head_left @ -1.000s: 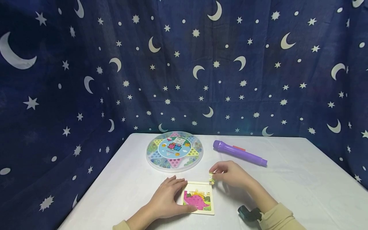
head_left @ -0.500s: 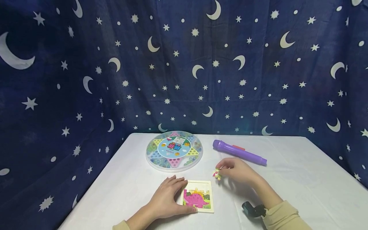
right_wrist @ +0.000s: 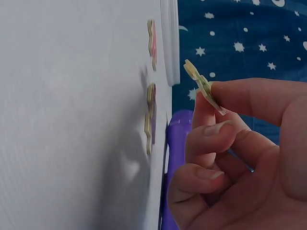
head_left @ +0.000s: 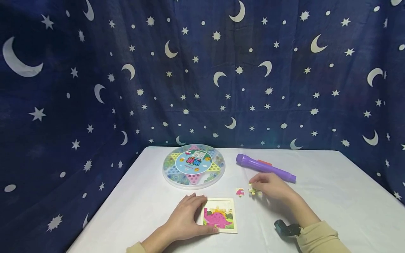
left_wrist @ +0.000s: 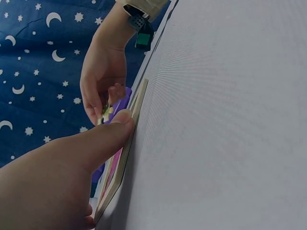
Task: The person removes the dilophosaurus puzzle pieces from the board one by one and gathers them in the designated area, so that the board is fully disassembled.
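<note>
A square wooden jigsaw puzzle (head_left: 219,216) with a pink dinosaur picture lies on the table, its top rows bare of pieces. My left hand (head_left: 187,218) holds it at the left side, thumb on the near edge and fingers by the far left corner; in the left wrist view the thumb (left_wrist: 108,136) lies along the frame's edge. My right hand (head_left: 270,186) pinches a green and yellow puzzle piece (right_wrist: 204,88) between thumb and fingers, just above the table. Left of it lies a loose pink puzzle piece (head_left: 239,192). Another loose piece (right_wrist: 150,117) lies below the right hand.
A round, clear-lidded Chinese checkers set (head_left: 193,165) with marbles stands at the back left. Behind my right hand lies a purple toy microphone (head_left: 265,168). A dark wrist device (head_left: 286,228) sits at the right sleeve. A star-and-moon curtain (head_left: 202,70) hangs behind the table.
My right hand moved right, away from the puzzle's far right corner. It let go of the pink piece on the table and now pinches a green and yellow one. The left hand stayed put.
</note>
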The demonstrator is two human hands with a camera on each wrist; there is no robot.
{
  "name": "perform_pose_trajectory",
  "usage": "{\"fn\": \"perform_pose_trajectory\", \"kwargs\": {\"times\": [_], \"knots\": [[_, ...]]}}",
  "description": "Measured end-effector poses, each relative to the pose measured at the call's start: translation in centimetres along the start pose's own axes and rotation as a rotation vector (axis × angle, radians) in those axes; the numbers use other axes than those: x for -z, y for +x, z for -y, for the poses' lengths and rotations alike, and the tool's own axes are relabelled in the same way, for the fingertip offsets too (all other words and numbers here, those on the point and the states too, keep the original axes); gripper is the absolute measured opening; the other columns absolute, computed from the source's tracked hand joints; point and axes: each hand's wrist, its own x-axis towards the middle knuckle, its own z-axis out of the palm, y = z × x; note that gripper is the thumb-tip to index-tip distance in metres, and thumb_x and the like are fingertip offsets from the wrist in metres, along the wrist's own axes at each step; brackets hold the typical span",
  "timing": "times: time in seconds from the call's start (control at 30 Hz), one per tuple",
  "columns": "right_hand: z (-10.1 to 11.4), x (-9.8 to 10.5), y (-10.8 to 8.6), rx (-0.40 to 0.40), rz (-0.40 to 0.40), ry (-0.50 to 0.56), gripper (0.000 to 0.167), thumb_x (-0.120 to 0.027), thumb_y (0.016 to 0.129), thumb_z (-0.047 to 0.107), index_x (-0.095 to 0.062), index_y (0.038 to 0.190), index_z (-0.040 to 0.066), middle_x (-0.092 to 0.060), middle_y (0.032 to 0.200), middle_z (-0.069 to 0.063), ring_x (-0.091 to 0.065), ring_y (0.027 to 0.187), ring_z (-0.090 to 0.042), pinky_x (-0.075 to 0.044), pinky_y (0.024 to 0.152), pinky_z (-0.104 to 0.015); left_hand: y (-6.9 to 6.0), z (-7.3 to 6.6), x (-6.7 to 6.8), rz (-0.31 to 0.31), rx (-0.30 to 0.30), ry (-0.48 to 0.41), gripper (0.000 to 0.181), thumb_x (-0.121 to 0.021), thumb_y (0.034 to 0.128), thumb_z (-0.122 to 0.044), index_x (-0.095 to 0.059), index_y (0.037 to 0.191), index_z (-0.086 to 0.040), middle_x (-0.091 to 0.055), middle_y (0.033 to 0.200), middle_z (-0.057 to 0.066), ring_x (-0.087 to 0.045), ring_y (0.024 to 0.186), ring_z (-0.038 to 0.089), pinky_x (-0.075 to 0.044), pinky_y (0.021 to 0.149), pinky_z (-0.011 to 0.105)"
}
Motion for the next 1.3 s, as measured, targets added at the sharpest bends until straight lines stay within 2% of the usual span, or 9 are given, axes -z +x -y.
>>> {"fn": "perform_pose_trajectory", "kwargs": {"times": [0.23,0.67,0.9,1.1,1.3], "knots": [[-0.5,0.6,-0.1,-0.036,-0.030,0.051,0.017,-0.075,0.092,0.020,-0.076,0.105,0.010,-0.072,0.106,-0.004,-0.061,0.096,-0.022,-0.052,0.080,-0.037,0.1,0.0,0.0,0.007,-0.001,0.001,0.100,-0.072,0.0699,-0.082,-0.060,0.141,-0.013,-0.058,0.144,0.002,-0.042,0.143,0.034,-0.027,0.119,0.056],[-1.1,1.4,-0.3,-0.096,-0.031,0.030,0.018,-0.073,0.093,0.022,-0.075,0.105,0.009,-0.070,0.106,-0.005,-0.058,0.092,-0.022,-0.049,0.075,-0.035,0.1,-0.2,0.0,0.009,-0.001,-0.015,0.099,-0.074,0.0698,-0.081,-0.060,0.140,-0.012,-0.058,0.144,0.003,-0.042,0.143,0.035,-0.027,0.118,0.058],[-1.5,1.5,-0.3,-0.105,-0.055,0.029,0.015,-0.071,0.093,0.017,-0.074,0.102,0.005,-0.069,0.093,-0.005,-0.057,0.075,-0.021,-0.047,0.065,-0.035,0.1,-0.1,0.1,0.009,0.003,-0.016,0.098,-0.074,0.0699,-0.080,-0.060,0.140,-0.013,-0.058,0.144,0.002,-0.042,0.143,0.035,-0.027,0.118,0.059],[-1.8,1.5,-0.3,-0.094,-0.085,-0.066,0.017,-0.072,0.092,0.019,-0.074,0.100,0.004,-0.070,0.091,-0.004,-0.058,0.082,-0.020,-0.048,0.072,-0.035,0.1,-0.1,0.1,0.007,0.001,-0.010,0.098,-0.073,0.0702,-0.081,-0.060,0.140,-0.013,-0.058,0.144,0.003,-0.041,0.143,0.035,-0.027,0.119,0.058],[-2.2,1.6,-0.4,-0.114,-0.072,-0.069,0.019,-0.071,0.094,0.018,-0.073,0.099,0.001,-0.066,0.082,-0.004,-0.056,0.073,-0.020,-0.048,0.064,-0.035,0.1,-0.1,0.0,0.007,0.004,-0.019,0.098,-0.073,0.0703,-0.081,-0.060,0.140,-0.013,-0.058,0.144,0.003,-0.041,0.143,0.035,-0.027,0.118,0.059]]}}
